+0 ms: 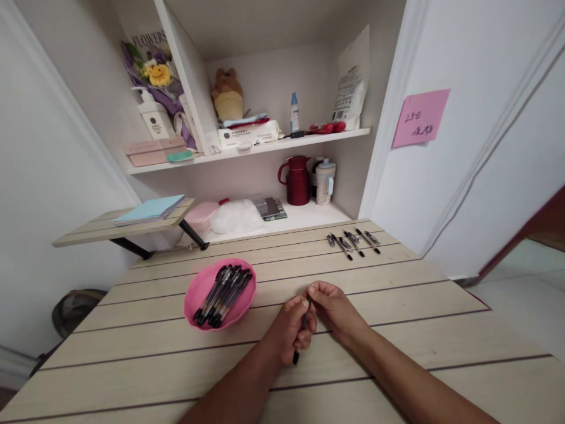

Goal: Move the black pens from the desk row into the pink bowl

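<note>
A dark pen [304, 321] is at the lower centre of the frame, in the person's two hands, just above or against the table [168, 377]; contact with the boards cannot be determined. The left hand [289, 330] is clenched about the barrel, fingers curled, with the pen's black lower end protruding below the fist. The right hand [331, 303] is positioned just beside it, thumb and fingertips grasping the pen's upper end; that end is largely covered, and its detail cannot be made out. Left of centre stands a pink bowl [196, 288] with a wavy rim, containing a bundle of pens [224, 294] with black ends, lying roughly parallel and aslant. On the table at the right of centre, well apart from the bowl, slender pen pieces [354, 242] lie in a loose row, with shorter parts among them, too small to identify. At the left of the frame, a raised wooden stand [79, 235] bears light blue paper [150, 209]. A dark red jug [298, 182] and a lidded cup [325, 185] stand near each other at upper centre. A pink note [421, 118] is affixed at upper right.
</note>
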`<state>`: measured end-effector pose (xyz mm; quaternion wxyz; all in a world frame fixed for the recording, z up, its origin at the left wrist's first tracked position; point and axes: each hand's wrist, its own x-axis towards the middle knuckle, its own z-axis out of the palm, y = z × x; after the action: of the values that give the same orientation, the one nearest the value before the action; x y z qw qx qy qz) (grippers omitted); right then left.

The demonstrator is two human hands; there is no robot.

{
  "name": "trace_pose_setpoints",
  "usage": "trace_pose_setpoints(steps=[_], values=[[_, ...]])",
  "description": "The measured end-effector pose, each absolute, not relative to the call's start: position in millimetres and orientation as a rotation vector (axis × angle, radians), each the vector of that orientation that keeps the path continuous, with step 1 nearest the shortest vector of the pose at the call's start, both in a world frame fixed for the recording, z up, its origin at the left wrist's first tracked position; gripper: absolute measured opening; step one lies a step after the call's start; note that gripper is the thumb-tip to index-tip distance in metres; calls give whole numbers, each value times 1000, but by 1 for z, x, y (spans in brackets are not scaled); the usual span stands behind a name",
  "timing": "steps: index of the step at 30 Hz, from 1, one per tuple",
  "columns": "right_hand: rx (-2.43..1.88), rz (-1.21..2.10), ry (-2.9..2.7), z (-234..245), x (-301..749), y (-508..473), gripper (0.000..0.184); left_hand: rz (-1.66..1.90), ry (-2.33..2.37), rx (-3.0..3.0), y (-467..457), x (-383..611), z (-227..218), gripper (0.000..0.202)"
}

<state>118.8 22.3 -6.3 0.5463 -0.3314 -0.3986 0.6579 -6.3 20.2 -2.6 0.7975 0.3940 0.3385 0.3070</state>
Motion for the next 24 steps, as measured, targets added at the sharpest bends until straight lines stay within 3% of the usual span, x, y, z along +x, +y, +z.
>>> trace_pose_setpoints(steps=[14, 24], values=[[-693, 1499, -628, -1, 132, 31, 23, 640, 729, 868, 19, -6, -5, 27], [-728, 1555, -732, -2, 128, 26, 23, 709, 713, 879, 17, -5, -5, 37]])
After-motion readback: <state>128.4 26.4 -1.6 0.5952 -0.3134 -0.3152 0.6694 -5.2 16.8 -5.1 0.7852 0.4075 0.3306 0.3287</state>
